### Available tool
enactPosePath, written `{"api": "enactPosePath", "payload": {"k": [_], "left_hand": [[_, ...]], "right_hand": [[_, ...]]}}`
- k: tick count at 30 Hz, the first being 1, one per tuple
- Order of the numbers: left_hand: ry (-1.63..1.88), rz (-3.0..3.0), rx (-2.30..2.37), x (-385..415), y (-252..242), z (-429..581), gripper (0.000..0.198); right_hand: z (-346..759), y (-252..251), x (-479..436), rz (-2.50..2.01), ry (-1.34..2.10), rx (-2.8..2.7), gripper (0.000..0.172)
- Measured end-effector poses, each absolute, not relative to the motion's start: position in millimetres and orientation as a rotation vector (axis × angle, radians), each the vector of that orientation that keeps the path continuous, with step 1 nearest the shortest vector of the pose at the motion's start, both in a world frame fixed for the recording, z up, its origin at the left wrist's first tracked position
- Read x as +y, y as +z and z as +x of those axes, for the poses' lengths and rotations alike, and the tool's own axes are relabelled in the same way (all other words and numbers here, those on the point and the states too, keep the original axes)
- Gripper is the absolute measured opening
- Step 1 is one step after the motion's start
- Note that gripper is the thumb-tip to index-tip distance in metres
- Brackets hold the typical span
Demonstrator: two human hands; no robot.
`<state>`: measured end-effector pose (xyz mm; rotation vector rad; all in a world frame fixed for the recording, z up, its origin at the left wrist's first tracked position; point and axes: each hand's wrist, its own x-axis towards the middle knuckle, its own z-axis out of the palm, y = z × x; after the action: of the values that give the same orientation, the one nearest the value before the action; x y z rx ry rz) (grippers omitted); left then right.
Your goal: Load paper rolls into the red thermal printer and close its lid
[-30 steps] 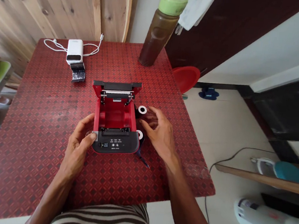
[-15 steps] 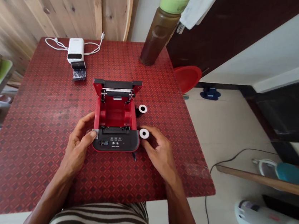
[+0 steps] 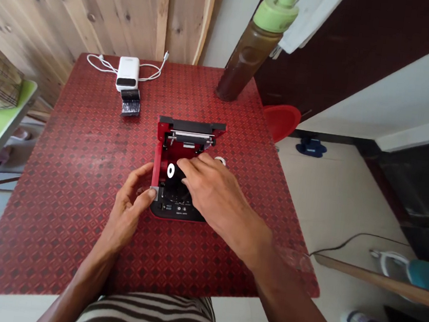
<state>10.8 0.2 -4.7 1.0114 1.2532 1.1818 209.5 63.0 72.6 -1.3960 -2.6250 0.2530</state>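
Pinching a black roll (image 3: 174, 178) between thumb and forefinger, the right hand (image 3: 215, 187) reaches over the open label printer (image 3: 167, 211), which sits near the middle of the patterned table (image 3: 75, 191); that hand's other fingertips are hidden. The roll's white core end faces 9 o'clock above the red well, though whether it touches the well's floor cannot be told. The left hand (image 3: 129, 213) grips the printer's 8 o'clock corner, thumb on a pale grey tab (image 3: 154, 191), fingers curled against the side wall. Loading the roll looks like the step in hand; the move calls for lining its core up squarely between the side walls, with the printer braced against sliding. Room is tightest at 12 o'clock, where the raised lid (image 3: 191, 127) stands, and at 2 o'clock, where a second roll (image 3: 220, 159) shows partly behind the right hand. The broadest stretch of tabletop runs toward 9 o'clock. The table's near edge lies at 6 o'clock by a striped shirt (image 3: 149, 321), and its right edge slants from 1 to 4 o'clock, starting beside a green-capped bottle (image 3: 250, 51).
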Motion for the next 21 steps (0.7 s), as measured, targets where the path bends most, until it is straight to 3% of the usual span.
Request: {"api": "enactPosePath", "payload": {"k": [14, 21], "left_hand": [[1.168, 0.979, 1.256, 0, -1, 13, 0.056], [1.182, 0.988, 1.256, 0, 0, 13, 0.056]], "right_hand": [[191, 58, 101, -1.589, 0.369, -2.739, 0.028], [207, 58, 89, -1.374, 0.517, -2.588, 0.035]]}}
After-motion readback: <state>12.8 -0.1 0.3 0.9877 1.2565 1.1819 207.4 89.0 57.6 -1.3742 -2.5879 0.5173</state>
